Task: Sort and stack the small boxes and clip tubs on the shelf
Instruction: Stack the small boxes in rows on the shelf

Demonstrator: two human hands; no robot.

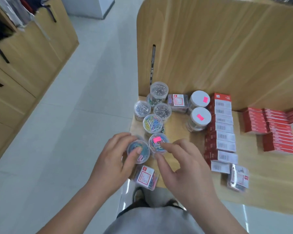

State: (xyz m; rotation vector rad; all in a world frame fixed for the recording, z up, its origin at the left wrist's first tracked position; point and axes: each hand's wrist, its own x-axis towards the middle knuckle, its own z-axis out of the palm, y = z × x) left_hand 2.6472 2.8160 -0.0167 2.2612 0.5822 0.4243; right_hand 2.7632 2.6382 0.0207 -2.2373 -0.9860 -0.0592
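Note:
My left hand [115, 159] grips a clear round tub of coloured clips [139, 153] at the shelf's left edge. Right beside it stands a second clip tub with a pink sticker [156, 143]; my right hand [181, 164] touches its lid with thumb and fingertips curled at the rim. Behind them stand a tub of coloured clips [153, 123], three tubs of silver clips [159, 92], and two white-lidded jars [200, 116]. A column of red and white small boxes [224, 129] runs along the middle. Clear flat clip boxes lie at the front [145, 177], the back [178, 102] and the right [238, 178].
More red boxes are stacked in piles [276, 130] at the right of the wooden shelf [264, 169]. A wooden side panel [193, 48] rises behind the tubs. To the left lie a tiled floor [74, 115] and wooden drawer cabinets [24, 65].

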